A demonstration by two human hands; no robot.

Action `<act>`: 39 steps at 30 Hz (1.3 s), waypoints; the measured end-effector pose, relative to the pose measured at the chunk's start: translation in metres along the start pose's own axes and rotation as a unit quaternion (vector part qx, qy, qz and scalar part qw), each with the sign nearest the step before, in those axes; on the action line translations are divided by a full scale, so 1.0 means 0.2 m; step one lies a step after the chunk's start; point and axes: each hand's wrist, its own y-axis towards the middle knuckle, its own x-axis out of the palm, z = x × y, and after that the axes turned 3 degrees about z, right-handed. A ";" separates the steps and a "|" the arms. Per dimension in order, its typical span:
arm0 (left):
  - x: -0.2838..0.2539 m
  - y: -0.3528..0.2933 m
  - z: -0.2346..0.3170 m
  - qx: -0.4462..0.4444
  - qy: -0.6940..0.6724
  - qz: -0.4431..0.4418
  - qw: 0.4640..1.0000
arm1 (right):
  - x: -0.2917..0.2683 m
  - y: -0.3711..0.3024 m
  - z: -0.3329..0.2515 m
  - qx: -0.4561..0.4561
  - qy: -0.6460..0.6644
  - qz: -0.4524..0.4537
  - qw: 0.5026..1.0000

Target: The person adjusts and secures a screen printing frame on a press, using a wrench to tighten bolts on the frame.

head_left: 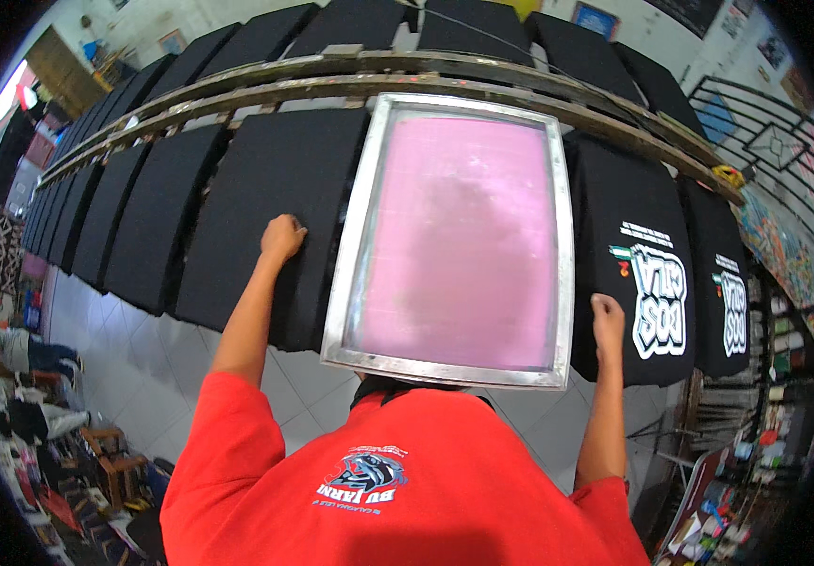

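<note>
The left hand [281, 238] rests curled on a flat black fabric-covered board [265, 222], holding nothing. The right hand [607, 316] clasps the right edge of the metal-framed pink mesh printing screen [459, 241], steadying it flat over the next board beside printed black shirts [647, 274].

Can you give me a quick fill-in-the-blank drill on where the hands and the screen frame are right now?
1. The mesh inside the metal screen frame is coloured ____.
2. The left hand rests on a ____ shirt board beside the frame.
3. The right hand is at the frame's lower ____ corner.
4. The shirts already showing a white print lie to the ____ of the frame.

Missing words: pink; black; right; right
</note>
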 end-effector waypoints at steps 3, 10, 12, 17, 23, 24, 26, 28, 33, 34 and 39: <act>0.01 -0.08 -0.02 0.013 -0.010 0.097 0.995 | 0.11 0.02 -0.11 -0.023 -0.031 -0.027 0.999; 0.12 -0.25 0.48 0.073 -0.058 0.128 0.987 | 0.27 0.15 -0.19 0.016 -0.198 -0.070 0.978; 0.24 -0.28 0.56 -0.008 -0.113 0.036 0.993 | 0.32 0.17 -0.13 0.001 -0.165 -0.055 0.985; 0.24 -0.32 0.56 -0.070 -0.207 0.102 0.971 | 0.32 0.09 -0.11 -0.039 -0.141 -0.013 0.989; -0.02 -0.42 0.60 -0.026 -0.294 0.226 0.928 | 0.14 0.06 -0.28 -0.135 -0.045 0.064 0.988; -0.10 -0.42 0.63 0.002 -0.320 0.248 0.914 | 0.08 0.07 -0.36 -0.153 -0.003 0.088 0.984; -0.36 -0.48 0.74 0.046 -0.372 0.270 0.887 | -0.03 0.10 -0.48 -0.186 0.060 0.132 0.972; -0.55 -0.52 0.82 0.052 -0.433 0.251 0.864 | -0.12 0.12 -0.62 -0.214 0.119 0.152 0.958; -0.66 -0.54 0.84 0.039 -0.565 0.216 0.795 | -0.23 0.17 -0.66 -0.286 0.176 0.073 0.939; -0.67 -0.56 0.83 0.029 -0.572 0.214 0.791 | -0.23 0.16 -0.65 -0.295 0.179 0.053 0.937; -0.59 -0.59 0.73 0.065 -0.585 0.272 0.761 | -0.19 0.05 -0.60 -0.326 0.116 0.070 0.936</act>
